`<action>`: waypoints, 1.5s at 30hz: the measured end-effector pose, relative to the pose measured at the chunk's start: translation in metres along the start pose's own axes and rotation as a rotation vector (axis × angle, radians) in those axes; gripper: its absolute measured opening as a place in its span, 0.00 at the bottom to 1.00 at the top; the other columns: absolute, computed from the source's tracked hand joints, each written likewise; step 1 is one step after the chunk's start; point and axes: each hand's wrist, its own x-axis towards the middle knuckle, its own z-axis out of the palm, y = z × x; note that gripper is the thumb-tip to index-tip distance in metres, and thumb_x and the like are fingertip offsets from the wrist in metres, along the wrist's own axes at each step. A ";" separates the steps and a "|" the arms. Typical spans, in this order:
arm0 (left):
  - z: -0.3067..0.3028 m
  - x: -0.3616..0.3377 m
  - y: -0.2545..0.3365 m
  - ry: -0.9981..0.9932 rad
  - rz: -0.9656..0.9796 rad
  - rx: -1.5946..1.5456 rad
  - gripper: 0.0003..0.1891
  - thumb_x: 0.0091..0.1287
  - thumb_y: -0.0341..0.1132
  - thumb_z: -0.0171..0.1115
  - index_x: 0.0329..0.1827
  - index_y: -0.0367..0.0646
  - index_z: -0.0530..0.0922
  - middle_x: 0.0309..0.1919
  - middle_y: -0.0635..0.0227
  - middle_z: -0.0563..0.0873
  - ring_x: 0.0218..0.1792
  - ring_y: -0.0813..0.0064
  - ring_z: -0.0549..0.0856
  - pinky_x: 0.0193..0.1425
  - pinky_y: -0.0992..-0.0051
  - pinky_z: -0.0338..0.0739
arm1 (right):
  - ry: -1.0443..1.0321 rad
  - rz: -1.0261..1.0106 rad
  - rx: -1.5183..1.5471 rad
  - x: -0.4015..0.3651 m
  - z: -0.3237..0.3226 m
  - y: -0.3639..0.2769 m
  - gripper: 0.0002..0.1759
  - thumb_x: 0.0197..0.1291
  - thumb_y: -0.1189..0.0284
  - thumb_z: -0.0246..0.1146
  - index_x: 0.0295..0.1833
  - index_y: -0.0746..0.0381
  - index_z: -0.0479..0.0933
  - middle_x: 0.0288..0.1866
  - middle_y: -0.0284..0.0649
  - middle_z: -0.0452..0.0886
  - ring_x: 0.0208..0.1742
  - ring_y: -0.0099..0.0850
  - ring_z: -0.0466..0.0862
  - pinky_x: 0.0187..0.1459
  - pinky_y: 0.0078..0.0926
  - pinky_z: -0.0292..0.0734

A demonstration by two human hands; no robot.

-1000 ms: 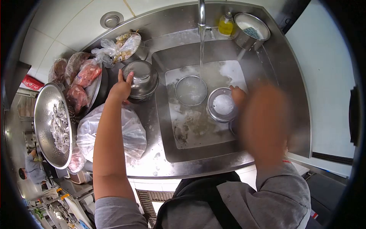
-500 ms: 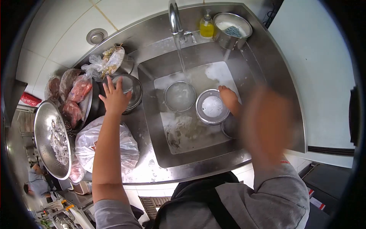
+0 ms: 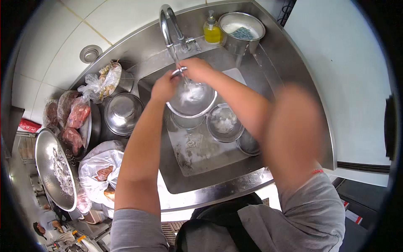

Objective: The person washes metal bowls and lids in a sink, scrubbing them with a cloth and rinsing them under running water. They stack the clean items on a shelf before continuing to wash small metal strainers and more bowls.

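Under the tap (image 3: 164, 29), above the sink (image 3: 222, 171), a round bowl (image 3: 197, 105) tilts, broad face turned upward; left hand (image 3: 165, 87) and right hand (image 3: 197, 69) curl their fingers closely around its far edge.

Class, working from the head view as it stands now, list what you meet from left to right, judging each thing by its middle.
Colander, metal bowl beside the sink, left hand, round metal vessel at the hands, yellow soap bottle, metal pot.
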 end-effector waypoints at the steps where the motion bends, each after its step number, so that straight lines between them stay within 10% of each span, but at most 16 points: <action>1: -0.011 0.000 -0.005 -0.049 -0.065 -0.002 0.18 0.67 0.40 0.61 0.58 0.45 0.77 0.49 0.50 0.85 0.50 0.54 0.84 0.57 0.63 0.75 | 0.004 0.007 0.007 0.011 0.004 0.002 0.08 0.56 0.68 0.63 0.43 0.49 0.79 0.39 0.43 0.84 0.42 0.48 0.83 0.42 0.44 0.77; 6: -0.031 0.013 0.035 -0.296 -0.379 -0.069 0.19 0.69 0.38 0.55 0.62 0.43 0.74 0.43 0.48 0.85 0.47 0.50 0.84 0.53 0.58 0.77 | 0.179 0.081 0.136 0.007 0.021 0.055 0.16 0.62 0.57 0.62 0.42 0.58 0.81 0.40 0.47 0.84 0.43 0.47 0.83 0.45 0.41 0.77; 11: -0.018 0.028 0.083 0.059 0.124 0.448 0.22 0.64 0.34 0.54 0.63 0.58 0.75 0.50 0.59 0.83 0.45 0.56 0.85 0.50 0.59 0.80 | 0.060 0.311 0.367 -0.088 0.076 0.141 0.26 0.61 0.51 0.63 0.53 0.61 0.79 0.45 0.52 0.83 0.49 0.49 0.82 0.51 0.39 0.76; 13: -0.023 0.032 0.092 0.144 0.188 0.427 0.22 0.63 0.34 0.54 0.61 0.63 0.78 0.53 0.62 0.81 0.46 0.56 0.85 0.50 0.60 0.81 | 0.099 0.308 -0.165 -0.140 0.096 0.168 0.29 0.61 0.50 0.63 0.60 0.58 0.76 0.54 0.53 0.80 0.51 0.48 0.82 0.53 0.41 0.77; 15: -0.028 0.031 0.092 0.141 0.158 0.374 0.22 0.63 0.33 0.54 0.60 0.63 0.79 0.54 0.60 0.81 0.47 0.56 0.85 0.52 0.60 0.80 | -0.238 0.479 -0.435 -0.177 0.095 0.156 0.25 0.63 0.58 0.62 0.63 0.56 0.73 0.61 0.51 0.74 0.52 0.47 0.81 0.55 0.41 0.78; 19: -0.037 0.035 0.083 -0.012 -0.019 0.386 0.23 0.59 0.31 0.55 0.58 0.57 0.81 0.53 0.57 0.83 0.54 0.57 0.82 0.58 0.61 0.77 | -0.164 0.550 -0.341 -0.194 0.105 0.163 0.24 0.60 0.69 0.61 0.64 0.55 0.72 0.59 0.47 0.73 0.54 0.45 0.80 0.54 0.40 0.80; 23: -0.047 0.033 0.055 -0.293 0.101 0.318 0.23 0.57 0.30 0.55 0.59 0.45 0.80 0.55 0.55 0.82 0.62 0.56 0.76 0.66 0.61 0.70 | 0.004 0.290 -0.426 -0.191 0.080 0.134 0.25 0.55 0.78 0.59 0.61 0.56 0.74 0.48 0.44 0.75 0.55 0.44 0.78 0.53 0.39 0.79; 31: -0.052 -0.002 0.081 0.113 0.557 0.032 0.26 0.58 0.23 0.53 0.57 0.62 0.80 0.59 0.59 0.80 0.61 0.53 0.75 0.65 0.58 0.70 | 0.138 0.061 -0.050 -0.191 0.051 0.098 0.27 0.47 0.90 0.58 0.52 0.55 0.80 0.45 0.44 0.72 0.50 0.43 0.76 0.53 0.36 0.75; 35: -0.059 -0.023 0.094 0.174 0.077 0.353 0.26 0.59 0.22 0.51 0.58 0.61 0.80 0.57 0.62 0.80 0.60 0.56 0.76 0.66 0.55 0.67 | 0.208 -0.014 0.064 -0.193 0.055 0.090 0.29 0.48 0.91 0.55 0.53 0.54 0.81 0.46 0.45 0.74 0.52 0.43 0.77 0.55 0.34 0.74; 45: -0.105 -0.095 0.032 0.275 0.525 0.896 0.26 0.58 0.30 0.56 0.60 0.68 0.77 0.68 0.73 0.71 0.69 0.62 0.68 0.70 0.36 0.53 | 0.373 0.006 0.253 -0.093 0.067 0.038 0.24 0.55 0.87 0.54 0.55 0.58 0.79 0.53 0.52 0.80 0.55 0.49 0.79 0.57 0.38 0.74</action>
